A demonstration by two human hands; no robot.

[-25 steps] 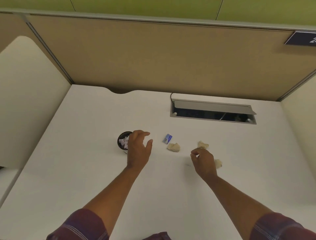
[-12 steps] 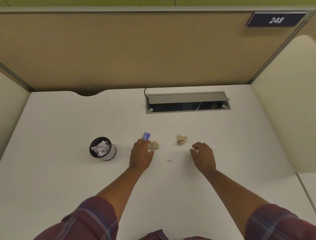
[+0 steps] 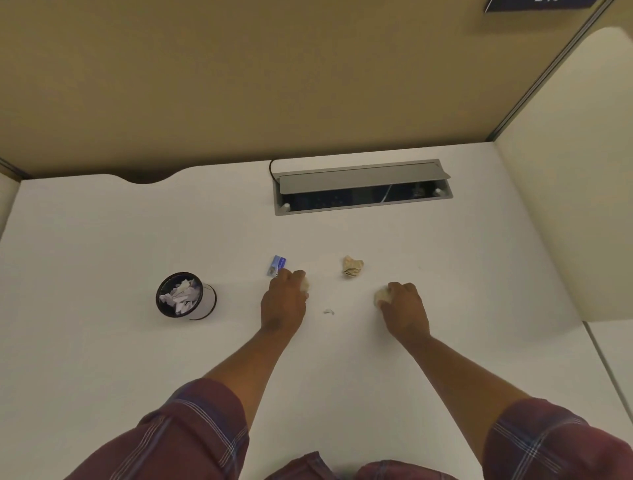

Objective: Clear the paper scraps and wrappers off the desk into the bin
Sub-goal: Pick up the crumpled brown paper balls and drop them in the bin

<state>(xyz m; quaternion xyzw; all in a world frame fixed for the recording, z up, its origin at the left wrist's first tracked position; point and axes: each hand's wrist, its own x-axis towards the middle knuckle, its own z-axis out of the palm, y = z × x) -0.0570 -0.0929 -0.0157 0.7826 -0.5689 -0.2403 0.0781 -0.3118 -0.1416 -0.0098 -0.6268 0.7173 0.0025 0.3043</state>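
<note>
Mostly my own hands get in the way of what I want to see. My left hand point(image 3: 283, 301) lies palm down on the white desk point(image 3: 102, 342), fingers curled over a crumpled beige wad point(image 3: 305, 285) of which only a pale edge shows at the knuckles; whether I have truly closed on it or merely cover it, I cannot tell. My fingertips reach up to the near end of a small blue wrapper point(image 3: 276, 265), which lies flat and partly shaded by them, its print too small to read. My right hand point(image 3: 406, 310) is curled around a second beige wad point(image 3: 381, 296), gripping it, with only its left side peeping out past my thumb. Between and beyond my hands sits a third crumpled paper ball point(image 3: 352, 266), free and in plain sight. A tiny white scrap point(image 3: 329, 311) rests on the desk between my wrists, too small to make out well. Well to the left of my left hand stands the little black bin point(image 3: 185, 296), upright, with white paper scraps inside; its bottom is hidden by them. Farther back, a grey cable hatch point(image 3: 363, 186) is set in the desk, lid raised, its dark inside hard to read. At the top right a dark sign point(image 3: 537, 4) is cut off by the frame. My plaid sleeves point(image 3: 191, 431) run off the lower edge.
</note>
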